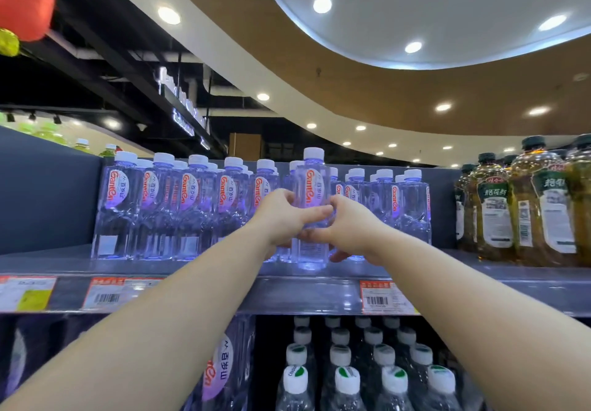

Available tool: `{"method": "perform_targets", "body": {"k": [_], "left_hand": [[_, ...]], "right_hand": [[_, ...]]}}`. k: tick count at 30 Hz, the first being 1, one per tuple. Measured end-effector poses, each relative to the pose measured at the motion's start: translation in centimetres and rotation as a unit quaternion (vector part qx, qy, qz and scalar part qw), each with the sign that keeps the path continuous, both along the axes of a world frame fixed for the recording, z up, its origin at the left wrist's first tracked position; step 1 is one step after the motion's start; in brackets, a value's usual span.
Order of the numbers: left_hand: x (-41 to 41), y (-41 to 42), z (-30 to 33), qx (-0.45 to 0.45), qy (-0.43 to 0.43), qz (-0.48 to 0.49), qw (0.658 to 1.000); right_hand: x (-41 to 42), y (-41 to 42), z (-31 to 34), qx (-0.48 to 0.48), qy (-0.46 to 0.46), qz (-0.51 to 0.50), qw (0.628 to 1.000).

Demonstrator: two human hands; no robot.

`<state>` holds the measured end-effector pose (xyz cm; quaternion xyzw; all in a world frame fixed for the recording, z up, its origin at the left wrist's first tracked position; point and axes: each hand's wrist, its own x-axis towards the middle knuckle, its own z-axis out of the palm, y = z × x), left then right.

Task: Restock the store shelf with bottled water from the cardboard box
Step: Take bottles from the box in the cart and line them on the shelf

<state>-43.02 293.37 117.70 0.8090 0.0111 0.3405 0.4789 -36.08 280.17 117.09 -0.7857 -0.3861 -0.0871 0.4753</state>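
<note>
Bottle axis: the Ganten water bottle point(311, 206) is held upright, white cap uppermost, base just above the shelf point(204, 266) front.
Position: gripped between both hands, beside the stocked row point(179, 209).
Left hand point(283, 215): fingers curled around the bottle.
Right hand point(347, 226): fingers curled around the bottle.
Obscured: the bottle's midsection is covered by the fingers.

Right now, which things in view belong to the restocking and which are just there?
Job:
- held water bottle, gripped by left hand and right hand
- water bottle row
- top shelf

Not the job:
- yellow drink bottles
- lower-shelf green-capped bottles
- price tags
</note>
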Motion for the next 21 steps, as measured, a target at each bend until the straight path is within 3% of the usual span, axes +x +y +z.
{"method": "perform_targets", "body": {"k": [3,6,11,18,21], "left_hand": [[0.0,-0.1,-0.2,0.067,0.036,-0.004,0.997],[-0.5,1.0,-0.3,0.126,0.043,0.031,0.991],[-1.5,2.6,-1.0,0.215,0.049,0.068,0.973],[-2.0,3.0,-1.8,0.256,0.061,0.084,0.961],[-2.0,2.9,-1.8,0.266,0.066,0.085,0.958]], "right_hand": [[1.4,-1.4,-0.1,0.004,0.042,-0.016,0.999],[2.1,-1.7,0.0,-0.031,0.017,-0.086,0.996],[3.1,-0.7,0.2,-0.047,0.029,-0.098,0.994],[4.7,-0.1,0.4,-0.069,0.054,-0.102,0.991],[4.7,-0.1,0.4,-0.036,0.077,-0.098,0.992]]}}
